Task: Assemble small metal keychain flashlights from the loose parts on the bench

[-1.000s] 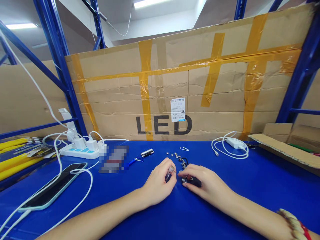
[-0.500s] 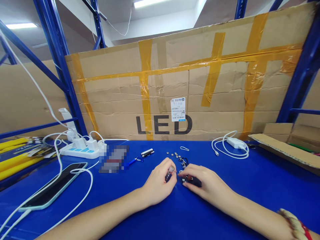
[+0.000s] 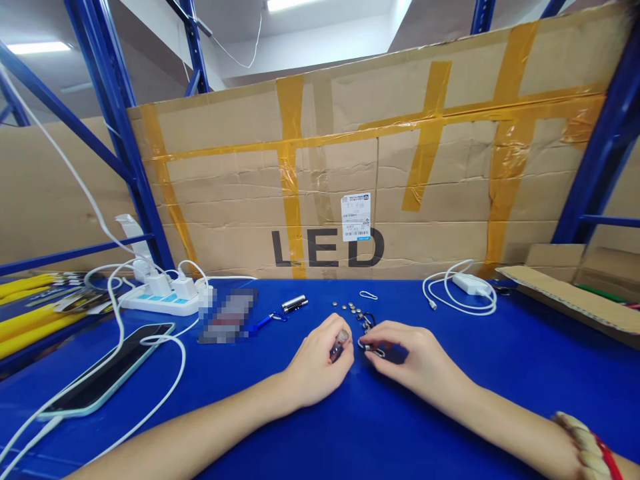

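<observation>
My left hand (image 3: 320, 363) is curled round a small dark cylinder (image 3: 339, 345) with a greyish end. Most of that cylinder is hidden by the fingers. To its right, my right hand (image 3: 407, 350) pinches a small metal clip (image 3: 377, 351) between thumb and fingertips, low over the blue table. Just beyond the fingers lie several small round silver button cells (image 3: 353, 309). Beside the right fingertips is a little heap of dark and metal clips (image 3: 368, 325).
A silver tube (image 3: 293, 303) and a blue tube with a carabiner (image 3: 267, 321) lie left. A white wire loop (image 3: 369, 295) sits behind the cells. Charger cables (image 3: 470, 285), a phone (image 3: 107, 370) and a power strip (image 3: 165, 301) flank the blue table (image 3: 310, 440). Cardboard stands behind.
The dark piece with a metal ring at my right hand no longer shows; a small metal clip is at its fingertips. My left hand keeps its grip, almost unmoved.
</observation>
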`<state>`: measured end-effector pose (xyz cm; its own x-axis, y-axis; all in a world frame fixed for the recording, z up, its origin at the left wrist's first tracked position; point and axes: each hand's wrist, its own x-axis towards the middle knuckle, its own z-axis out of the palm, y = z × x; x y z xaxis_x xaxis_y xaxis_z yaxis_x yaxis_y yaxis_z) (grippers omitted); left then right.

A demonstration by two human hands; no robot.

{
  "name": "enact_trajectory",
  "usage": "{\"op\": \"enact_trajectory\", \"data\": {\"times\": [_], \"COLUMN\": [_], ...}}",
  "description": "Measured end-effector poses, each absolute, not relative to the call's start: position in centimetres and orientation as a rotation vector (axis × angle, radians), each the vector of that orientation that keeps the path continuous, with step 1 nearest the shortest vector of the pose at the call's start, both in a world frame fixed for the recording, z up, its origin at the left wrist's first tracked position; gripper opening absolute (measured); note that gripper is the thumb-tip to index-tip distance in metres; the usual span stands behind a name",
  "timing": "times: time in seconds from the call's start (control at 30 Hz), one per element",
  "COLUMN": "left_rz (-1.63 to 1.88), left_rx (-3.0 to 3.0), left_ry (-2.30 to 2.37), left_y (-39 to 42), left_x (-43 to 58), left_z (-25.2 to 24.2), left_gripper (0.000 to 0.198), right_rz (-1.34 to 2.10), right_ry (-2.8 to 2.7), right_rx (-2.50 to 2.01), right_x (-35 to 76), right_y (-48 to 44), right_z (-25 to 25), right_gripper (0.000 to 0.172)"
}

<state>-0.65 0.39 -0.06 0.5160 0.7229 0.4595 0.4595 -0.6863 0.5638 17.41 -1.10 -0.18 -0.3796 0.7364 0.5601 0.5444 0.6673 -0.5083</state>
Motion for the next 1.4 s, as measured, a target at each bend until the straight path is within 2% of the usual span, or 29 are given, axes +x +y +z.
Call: {"op": "enact_trajectory", "data": {"times": [0.17,0.37,0.67,1.4], "left_rz": [0.951,0.900,0.832,0.814], "left_rx": [2.371,2.371,2.374,2.384], "left_ry": [0.961,1.003,1.023,0.991], "left_y": [0.2,0.1,0.2,0.1], "left_x": [-0.8,-0.8,-0.9,-0.8], "left_z": [0.1,0.1,0.1,-0.3], "left_gripper": [0.008,0.002,0.002,0.008], "right_rz": [0.338,0.674,0.769,1.022], "right_ry": [-1.836,-1.651,-1.619,-1.535], "right_rx": [-1.103,-1.139,-1.119,-1.159], "right_x": [17.5,17.8,18.8,19.2], "right_y": [-0.9,-0.1,2.0,2.3], "right_z": [0.1,-0.1,-1.1,-1.5], "right_gripper": [0.019,0.034,0.026,0.041]}}
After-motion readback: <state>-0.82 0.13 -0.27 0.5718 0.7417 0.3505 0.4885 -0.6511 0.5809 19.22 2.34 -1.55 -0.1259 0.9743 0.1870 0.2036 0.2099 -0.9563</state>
